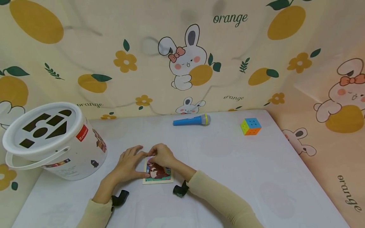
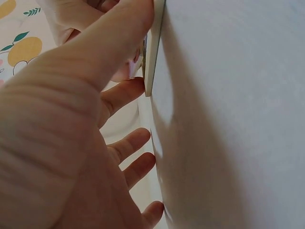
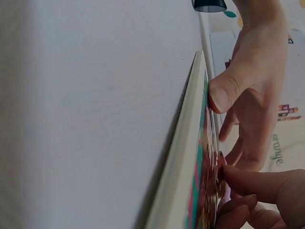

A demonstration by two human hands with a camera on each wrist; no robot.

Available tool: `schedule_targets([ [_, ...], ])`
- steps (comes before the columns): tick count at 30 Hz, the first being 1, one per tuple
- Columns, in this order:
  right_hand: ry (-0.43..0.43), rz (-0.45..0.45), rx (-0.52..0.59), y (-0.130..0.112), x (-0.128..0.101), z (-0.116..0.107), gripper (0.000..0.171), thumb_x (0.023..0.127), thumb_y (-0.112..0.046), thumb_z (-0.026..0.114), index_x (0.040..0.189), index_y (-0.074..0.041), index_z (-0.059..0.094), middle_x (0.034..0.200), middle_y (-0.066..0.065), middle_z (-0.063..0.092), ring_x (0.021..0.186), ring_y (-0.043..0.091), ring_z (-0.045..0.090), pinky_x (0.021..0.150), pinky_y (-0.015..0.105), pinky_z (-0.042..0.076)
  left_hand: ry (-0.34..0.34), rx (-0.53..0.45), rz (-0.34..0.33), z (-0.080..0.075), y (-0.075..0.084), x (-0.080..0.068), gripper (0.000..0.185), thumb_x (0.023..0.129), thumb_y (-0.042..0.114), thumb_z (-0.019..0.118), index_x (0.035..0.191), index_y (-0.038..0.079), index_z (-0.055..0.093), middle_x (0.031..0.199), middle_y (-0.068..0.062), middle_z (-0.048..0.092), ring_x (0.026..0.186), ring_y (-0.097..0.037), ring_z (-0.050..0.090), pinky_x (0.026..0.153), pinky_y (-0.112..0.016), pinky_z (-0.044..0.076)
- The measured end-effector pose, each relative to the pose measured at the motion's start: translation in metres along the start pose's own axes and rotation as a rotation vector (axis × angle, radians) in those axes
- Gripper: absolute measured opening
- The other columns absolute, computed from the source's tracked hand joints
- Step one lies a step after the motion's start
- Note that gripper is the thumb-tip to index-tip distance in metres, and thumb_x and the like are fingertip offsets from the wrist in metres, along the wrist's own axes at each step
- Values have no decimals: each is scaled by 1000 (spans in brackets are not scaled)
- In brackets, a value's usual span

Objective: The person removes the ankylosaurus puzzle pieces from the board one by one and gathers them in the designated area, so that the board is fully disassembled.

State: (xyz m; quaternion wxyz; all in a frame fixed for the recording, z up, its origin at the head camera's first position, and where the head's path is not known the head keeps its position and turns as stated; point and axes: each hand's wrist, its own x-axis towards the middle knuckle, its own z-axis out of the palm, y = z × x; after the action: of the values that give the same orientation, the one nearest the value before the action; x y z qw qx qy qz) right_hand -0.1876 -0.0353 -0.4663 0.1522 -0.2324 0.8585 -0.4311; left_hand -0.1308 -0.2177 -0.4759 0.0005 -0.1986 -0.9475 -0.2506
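A small picture puzzle (image 1: 160,173) with a pale raised frame lies flat on the white table, showing a brown cartoon animal. My right hand (image 1: 163,155) is over its upper left part, pinching a thin puzzle piece (image 3: 221,160) between thumb and fingers. The piece stands tilted against the picture in the right wrist view; its full shape is hidden. My left hand (image 1: 128,166) is spread along the puzzle's left side, its thumb resting on the picture's left edge. In the left wrist view its other fingers (image 2: 131,145) extend loosely, one touching the frame's corner.
A white lidded bucket (image 1: 95,152) with shape cutouts and a handle stands at the left. Farther back lie a blue toy microphone (image 1: 188,121) and, to the right, a colourful puzzle cube (image 1: 251,126). A patterned cloth (image 1: 142,82) hangs behind the table.
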Motion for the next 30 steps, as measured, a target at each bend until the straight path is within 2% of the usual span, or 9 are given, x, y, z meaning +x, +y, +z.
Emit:
schedule_targets([
  [6, -17, -1, -21, -2, -1, 0, 17, 74, -11, 80, 87, -10, 69, 75, -4, 63, 65, 5, 52, 58, 21, 42, 0, 2, -8, 0, 0, 0, 73, 62, 56, 79, 123, 21, 58, 142, -18, 36, 130, -39, 27, 98, -67, 20],
  [13, -16, -40, 181, 7, 0, -13, 10, 80, -1, 72, 89, -2, 69, 77, 3, 62, 65, 9, 54, 57, 20, 46, -4, 13, -9, 0, 0, 0, 74, 63, 58, 78, 123, 20, 58, 142, -18, 36, 130, -40, 28, 98, -66, 20],
  [15, 12, -36, 195, 12, -1, -20, 8, 81, -2, 71, 89, -2, 69, 74, 3, 59, 62, 9, 53, 54, 20, 44, 0, 14, -7, 0, 0, 0, 74, 62, 58, 78, 123, 20, 59, 142, -18, 36, 129, -41, 28, 99, -66, 19],
  [20, 83, -4, 200, 27, -4, -44, 6, 83, -3, 69, 89, 1, 68, 71, 4, 59, 58, 8, 53, 49, 19, 40, 14, 17, -5, 0, 1, 0, 75, 61, 56, 80, 122, 18, 59, 141, -20, 37, 128, -43, 29, 99, -66, 19],
  [24, 102, 9, 225, 38, -7, -60, 7, 83, 0, 68, 88, 5, 67, 71, 12, 67, 57, 17, 60, 48, 20, 41, -1, 20, -26, -1, 2, 0, 75, 61, 56, 80, 123, 18, 59, 142, -19, 36, 129, -42, 27, 100, -66, 18],
  [30, 139, 54, 138, 50, -11, -73, 4, 83, -1, 69, 86, 2, 69, 70, 9, 67, 60, 14, 61, 52, 21, 43, -10, 17, -40, 0, 1, 0, 77, 61, 56, 81, 124, 19, 58, 144, -17, 35, 131, -40, 26, 102, -65, 17],
])
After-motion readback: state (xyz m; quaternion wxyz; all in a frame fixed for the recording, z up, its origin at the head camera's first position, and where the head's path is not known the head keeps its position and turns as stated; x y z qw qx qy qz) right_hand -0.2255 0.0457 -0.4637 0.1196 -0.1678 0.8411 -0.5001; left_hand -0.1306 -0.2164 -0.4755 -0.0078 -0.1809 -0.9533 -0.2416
